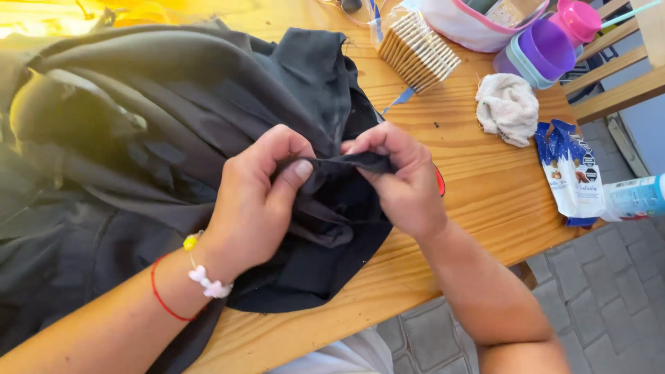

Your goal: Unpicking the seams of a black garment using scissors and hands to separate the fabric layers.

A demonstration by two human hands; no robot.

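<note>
A clear sleeve of pale crackers [419,50] lies near the table's [478,187] far edge. A blue-and-white snack wrapper [569,174] sits at the right edge. Beside it lies a clear bottle with a blue label [639,197].

Bright daylight, yellow glare at top left, sharp focus, wide-angle bending at the edges

Outdoor patio: slatted wooden table [485,187], paving stones [609,291]

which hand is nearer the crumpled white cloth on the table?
Right. The right hand pinches the black fabric fold on the side toward the white cloth, which lies apart from it on the wooden table. The left hand grips the same fold farther away.
</note>
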